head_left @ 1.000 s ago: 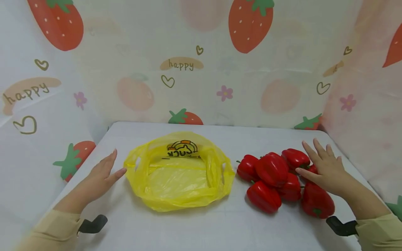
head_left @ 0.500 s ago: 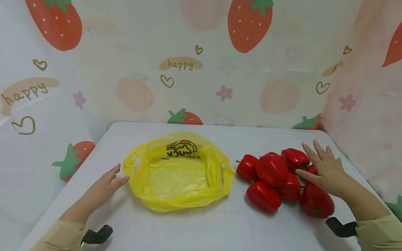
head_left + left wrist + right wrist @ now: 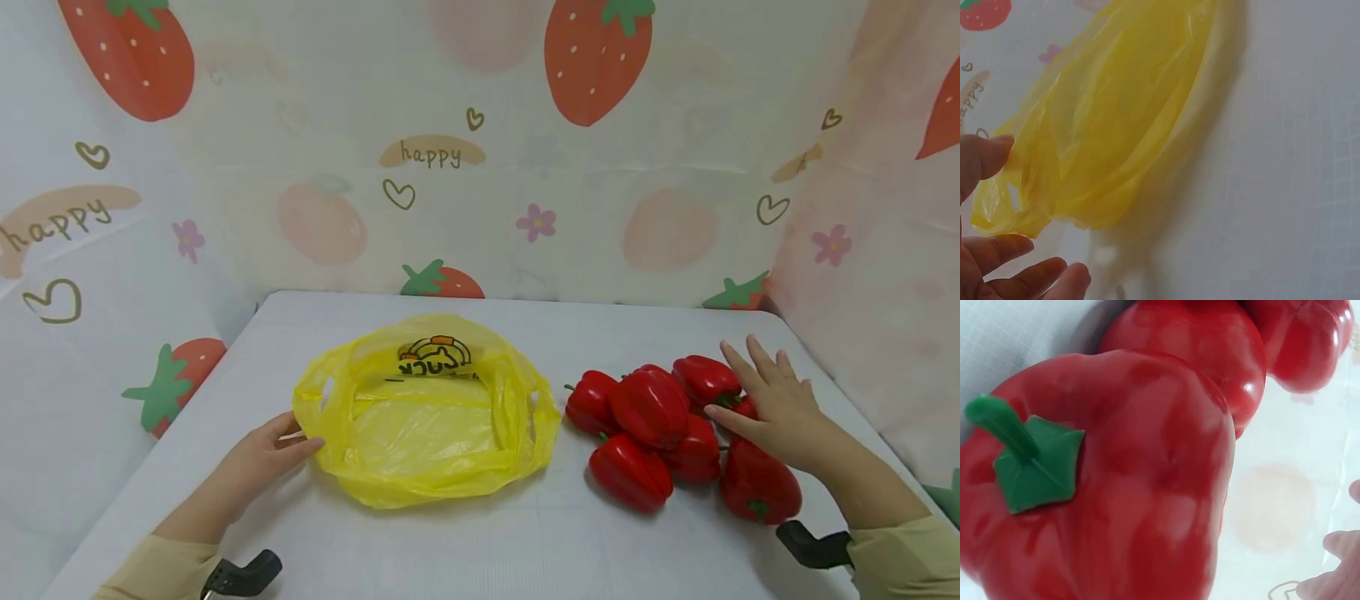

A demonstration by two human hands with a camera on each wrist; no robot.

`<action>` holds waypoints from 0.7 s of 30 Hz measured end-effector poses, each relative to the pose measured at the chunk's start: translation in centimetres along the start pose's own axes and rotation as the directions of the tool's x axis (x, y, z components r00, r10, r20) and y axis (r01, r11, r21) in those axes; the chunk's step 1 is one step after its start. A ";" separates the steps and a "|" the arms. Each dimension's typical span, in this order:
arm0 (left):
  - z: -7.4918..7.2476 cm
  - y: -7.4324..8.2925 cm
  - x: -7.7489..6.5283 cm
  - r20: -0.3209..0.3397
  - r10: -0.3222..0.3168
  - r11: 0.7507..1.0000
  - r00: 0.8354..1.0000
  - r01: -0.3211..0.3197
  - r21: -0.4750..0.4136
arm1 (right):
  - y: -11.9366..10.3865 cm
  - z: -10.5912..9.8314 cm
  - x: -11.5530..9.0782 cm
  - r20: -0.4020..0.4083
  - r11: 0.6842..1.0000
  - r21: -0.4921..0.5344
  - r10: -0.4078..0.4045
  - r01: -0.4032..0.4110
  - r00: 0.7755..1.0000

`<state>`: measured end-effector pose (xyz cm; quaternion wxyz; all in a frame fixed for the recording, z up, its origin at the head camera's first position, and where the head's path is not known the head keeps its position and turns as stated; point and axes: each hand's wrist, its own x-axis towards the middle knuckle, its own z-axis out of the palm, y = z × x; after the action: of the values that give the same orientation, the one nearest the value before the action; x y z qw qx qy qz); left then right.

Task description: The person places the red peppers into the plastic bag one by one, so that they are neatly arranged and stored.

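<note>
A yellow plastic bag [image 3: 423, 492] lies spread on the white table, its mouth wide and a printed logo on its far inner side. At its left handle is my left hand [image 3: 258, 462]. In the left wrist view the thumb [image 3: 990, 156] overlaps the bag's edge while the other fingers [image 3: 1029, 281] spread just beyond it, not closed together. Several red bell peppers [image 3: 651, 407] with green stems are heaped to the right of the bag. Over the heap's right side, my right hand [image 3: 783, 417] is held with fingers spread, gripping nothing. One pepper [image 3: 1141, 456] fills much of the right wrist view.
The table [image 3: 480, 546] has its far edge against a curtain [image 3: 480, 208] printed with strawberries, which also covers both sides. A black bracket [image 3: 243, 575] sticks out at the left wrist and another black bracket [image 3: 813, 546] at the right one.
My left hand has moved down and to the right, from beside the bag to its left handle. My right hand, the bag and the bell peppers stay nearly where they were.
</note>
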<state>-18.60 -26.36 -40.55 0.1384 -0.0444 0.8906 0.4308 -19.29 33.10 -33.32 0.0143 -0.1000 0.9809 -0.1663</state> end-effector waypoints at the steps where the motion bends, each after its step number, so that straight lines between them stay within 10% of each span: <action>1: 0.1 0.0 0.0 -0.015 0.002 1.000 1.000 -0.001 0.016 | 0.0 0.0 0.0 0.001 1.000 0.002 -0.001 0.001 1.000; 21: 1.1 0.9 1.0 -0.167 0.008 0.996 0.986 -0.023 -0.091 | -0.5 0.0 -0.3 -0.007 0.999 0.049 -0.019 0.020 1.000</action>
<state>-19.46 -24.88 -40.84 0.0578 -0.0797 0.8784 0.4676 -18.88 32.76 -33.16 0.0122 -0.1087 0.9755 -0.1909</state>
